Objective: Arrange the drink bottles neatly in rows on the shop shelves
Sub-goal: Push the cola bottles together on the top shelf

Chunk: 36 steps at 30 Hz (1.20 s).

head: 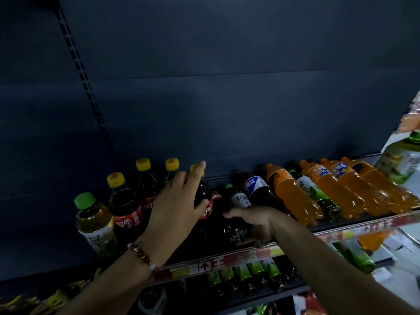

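On the dark shelf stand several cola bottles with yellow caps. My left hand grips one of them, an upright cola bottle, with a finger up by its cap. My right hand grips a dark bottle lying low at the shelf front; its label is hidden. A green tea bottle with a green cap stands at the far left. To the right lie or lean a green-capped tea bottle, a blue-label cola bottle and several orange soda bottles.
A red and white price strip runs along the shelf's front edge. Below it, a lower shelf holds several green-label bottles. The dark back panel rises behind, with a slotted upright at the left. More bottles stand at the right edge.
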Available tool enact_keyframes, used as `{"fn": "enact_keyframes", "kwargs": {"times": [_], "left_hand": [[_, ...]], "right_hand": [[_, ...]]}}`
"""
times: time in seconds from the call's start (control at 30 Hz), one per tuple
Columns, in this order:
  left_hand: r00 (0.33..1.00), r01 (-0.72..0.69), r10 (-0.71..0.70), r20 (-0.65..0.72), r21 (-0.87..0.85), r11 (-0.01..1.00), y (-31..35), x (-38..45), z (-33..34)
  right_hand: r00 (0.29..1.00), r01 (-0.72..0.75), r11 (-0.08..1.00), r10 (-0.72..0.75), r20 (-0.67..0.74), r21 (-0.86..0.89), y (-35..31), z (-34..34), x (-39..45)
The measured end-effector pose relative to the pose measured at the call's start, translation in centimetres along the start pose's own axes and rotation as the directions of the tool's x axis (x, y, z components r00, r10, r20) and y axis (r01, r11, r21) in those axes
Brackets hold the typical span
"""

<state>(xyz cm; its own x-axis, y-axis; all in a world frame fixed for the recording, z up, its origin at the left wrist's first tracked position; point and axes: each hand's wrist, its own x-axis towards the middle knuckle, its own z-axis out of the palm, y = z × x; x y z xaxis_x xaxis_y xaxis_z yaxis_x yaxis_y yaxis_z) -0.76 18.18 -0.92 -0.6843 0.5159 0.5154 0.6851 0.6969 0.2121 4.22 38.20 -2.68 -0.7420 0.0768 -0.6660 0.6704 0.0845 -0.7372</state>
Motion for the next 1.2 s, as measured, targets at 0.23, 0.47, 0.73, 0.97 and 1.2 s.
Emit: {"fn": "enact_keyframes", "kwargs": {"times": [0.23,0.47,0.73,0.97,1.2], "left_hand": [[1.000,-0.005,0.005,-0.015,-0.021,1.000,-0.2,0.0,0.1],[1.000,0.013,-0.013,-0.012,-0.040,0.999,-0.2,-0.2,0.1],[1.000,0.027,-0.027,-0.009,-0.017,0.999,0.0,-0.3,0.0],[1.000,0.026,-0.026,-0.003,-0.022,0.999,0.3,-0.5,0.1],[1.000,0.004,-0.004,0.010,0.016,1.000,0.6,-0.9,-0.1]], "right_hand": [[0.966,0.254,0.936,-0.259,-0.014,0.242,2.9,0.5,1.6],[0.774,0.593,0.804,-0.586,-0.240,-0.053,2.9,2.3,2.9],[0.580,0.602,0.689,-0.725,-0.373,-0.403,3.5,4.5,3.3],[0.638,0.507,0.800,-0.599,-0.484,-0.322,3.9,5.8,4.1],[0.640,0.475,0.797,-0.604,-0.475,-0.374,3.8,5.2,2.7]]}}
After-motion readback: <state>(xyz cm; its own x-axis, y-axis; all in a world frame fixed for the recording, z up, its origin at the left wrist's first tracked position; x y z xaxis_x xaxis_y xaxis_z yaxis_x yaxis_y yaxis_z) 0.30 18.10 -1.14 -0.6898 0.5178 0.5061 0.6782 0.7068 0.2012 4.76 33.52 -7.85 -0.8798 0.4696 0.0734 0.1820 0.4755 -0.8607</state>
